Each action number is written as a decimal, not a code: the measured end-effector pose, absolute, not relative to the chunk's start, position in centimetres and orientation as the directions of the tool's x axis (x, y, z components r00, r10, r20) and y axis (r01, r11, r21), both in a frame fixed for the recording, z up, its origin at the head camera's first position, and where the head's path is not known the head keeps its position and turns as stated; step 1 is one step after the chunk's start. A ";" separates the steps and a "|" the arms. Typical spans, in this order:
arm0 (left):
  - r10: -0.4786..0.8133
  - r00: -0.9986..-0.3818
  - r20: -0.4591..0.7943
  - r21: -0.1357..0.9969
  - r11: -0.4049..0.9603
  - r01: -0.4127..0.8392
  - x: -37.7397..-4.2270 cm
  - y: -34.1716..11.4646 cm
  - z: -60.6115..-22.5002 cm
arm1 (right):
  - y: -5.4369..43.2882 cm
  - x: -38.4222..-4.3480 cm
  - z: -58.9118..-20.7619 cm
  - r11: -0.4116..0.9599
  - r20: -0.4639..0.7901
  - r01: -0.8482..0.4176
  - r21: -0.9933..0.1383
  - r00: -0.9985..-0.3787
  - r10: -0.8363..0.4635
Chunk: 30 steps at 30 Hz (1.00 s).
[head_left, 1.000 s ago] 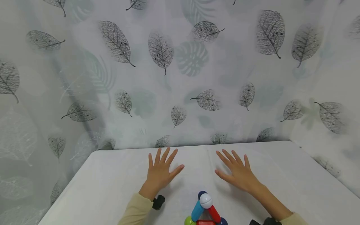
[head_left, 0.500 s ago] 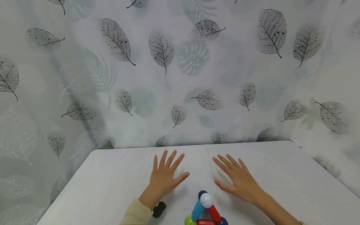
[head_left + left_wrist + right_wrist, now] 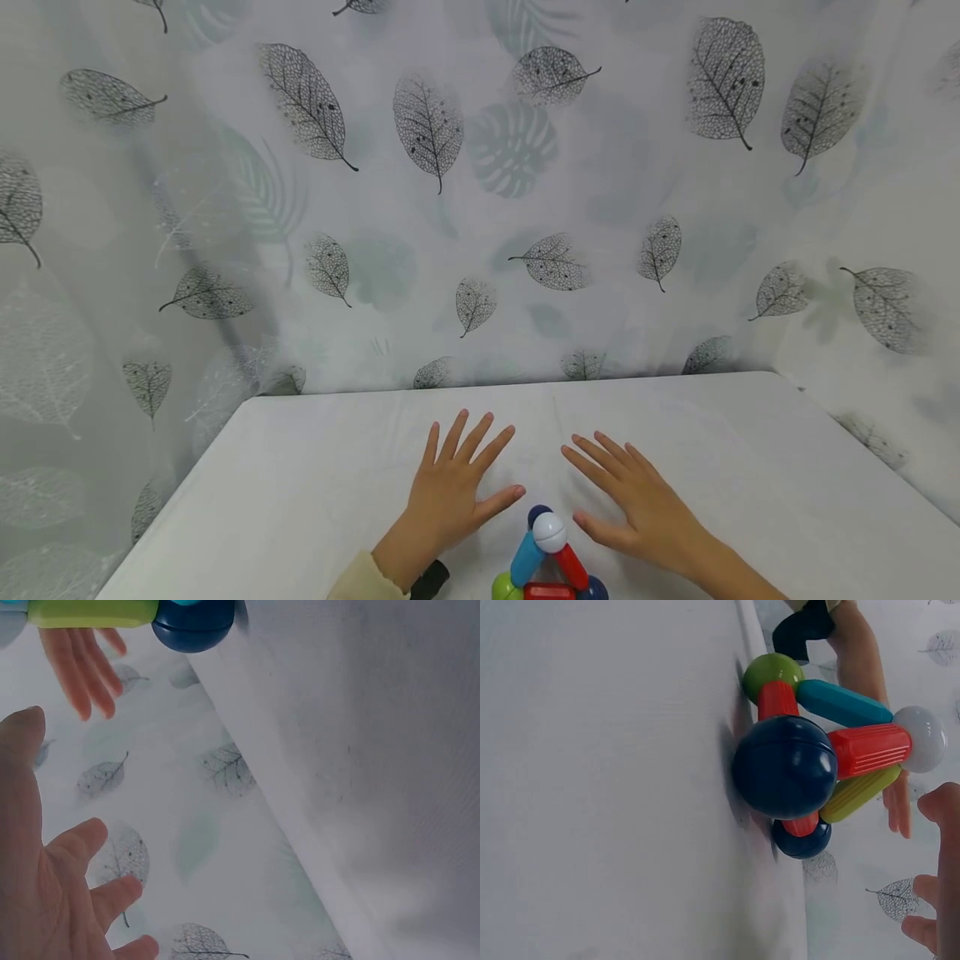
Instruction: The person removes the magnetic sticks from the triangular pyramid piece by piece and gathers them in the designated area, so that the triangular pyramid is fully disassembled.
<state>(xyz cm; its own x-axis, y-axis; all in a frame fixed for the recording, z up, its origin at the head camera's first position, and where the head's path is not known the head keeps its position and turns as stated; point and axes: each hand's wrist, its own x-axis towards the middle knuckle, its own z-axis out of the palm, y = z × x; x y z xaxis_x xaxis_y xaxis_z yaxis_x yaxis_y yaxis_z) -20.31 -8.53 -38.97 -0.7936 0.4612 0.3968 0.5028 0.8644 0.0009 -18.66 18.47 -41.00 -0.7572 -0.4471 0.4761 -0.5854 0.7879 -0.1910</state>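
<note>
**A small curtained-off booth, not a lived-in room**

You are seated at a plain white surface [image 3: 300, 492] that looks like a staged recording corner more than a kitchen or workshop. Behind the surface, a pale leaf-print curtain [image 3: 480, 208] hangs as a backdrop, and it wraps round to the left and right of the surface too, closing off whatever room lies beyond. Its folds and soft shadows show that it is cloth and not a wall. At the near edge of the surface stands a toy built of coloured rods and balls [image 3: 547, 558], which gives the spot a playroom or home-study feel.
</note>
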 end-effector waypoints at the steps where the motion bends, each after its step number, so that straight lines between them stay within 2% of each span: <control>1: 0.465 -0.788 0.402 -0.005 0.862 0.506 -20.2 -8.5 -39.0 | 18.4 -18.6 -41.1 0.780 0.492 -0.601 -0.177 -0.740 -0.459; 6: 0.479 -0.770 0.421 -0.017 0.853 0.521 -19.8 -8.2 -39.3 | 18.3 -18.0 -41.7 0.743 0.546 -0.658 -0.123 -0.670 -0.504; 12: 0.512 -0.742 0.433 -0.042 0.834 0.550 -19.4 -7.8 -39.4 | 18.1 -17.2 -42.1 0.740 0.546 -0.666 -0.095 -0.657 -0.521; 18: 0.531 -0.747 0.399 -0.009 0.817 0.576 -19.0 -7.8 -39.4 | 17.8 -16.7 -42.3 0.703 0.564 -0.698 -0.136 -0.638 -0.524; 22: 0.537 -0.732 0.419 0.018 0.801 0.598 -19.0 -7.7 -39.5 | 17.6 -16.5 -42.4 0.660 0.603 -0.730 -0.179 -0.611 -0.513; 26: 0.556 -0.693 0.460 0.033 0.769 0.639 -19.1 -7.5 -39.5 | 17.5 -16.6 -42.6 0.552 0.666 -0.806 -0.212 -0.533 -0.522; 30: 0.599 -0.615 0.513 0.045 0.697 0.716 -19.2 -7.4 -39.4 | 17.4 -16.8 -42.9 0.474 0.708 -0.850 -0.229 -0.480 -0.518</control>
